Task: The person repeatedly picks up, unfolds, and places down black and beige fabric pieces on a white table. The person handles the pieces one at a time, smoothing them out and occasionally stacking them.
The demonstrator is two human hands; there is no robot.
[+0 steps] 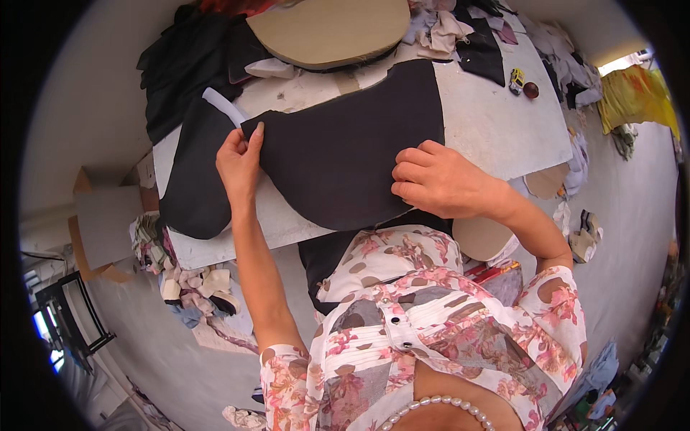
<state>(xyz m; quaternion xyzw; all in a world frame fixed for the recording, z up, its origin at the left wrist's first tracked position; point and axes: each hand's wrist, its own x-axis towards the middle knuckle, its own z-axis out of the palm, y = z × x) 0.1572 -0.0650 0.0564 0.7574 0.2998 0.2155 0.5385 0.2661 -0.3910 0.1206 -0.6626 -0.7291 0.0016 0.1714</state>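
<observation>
A large black fabric piece (pixel 345 144) with a curved lower edge lies spread over the pale worktable (pixel 507 133) in front of me. My left hand (pixel 241 154) pinches its upper left corner between thumb and fingers. Over its right part, my right hand (pixel 442 179) is closed with curled fingers gripping the fabric near the edge; the fingertips are partly hidden. Just beyond my left hand a white strip (pixel 224 106) sticks out over a second black cut piece (pixel 192 179), which lies at the table's left side.
A beige rounded panel (pixel 330 32) tops a stack at the far edge. Dark cloth (pixel 188 61) is heaped far left. Scraps (pixel 445 32) lie far right, near a small yellow toy car (pixel 517 80) and a dark red ball (pixel 530 90). Cloth offcuts (pixel 208 287) litter the lower left.
</observation>
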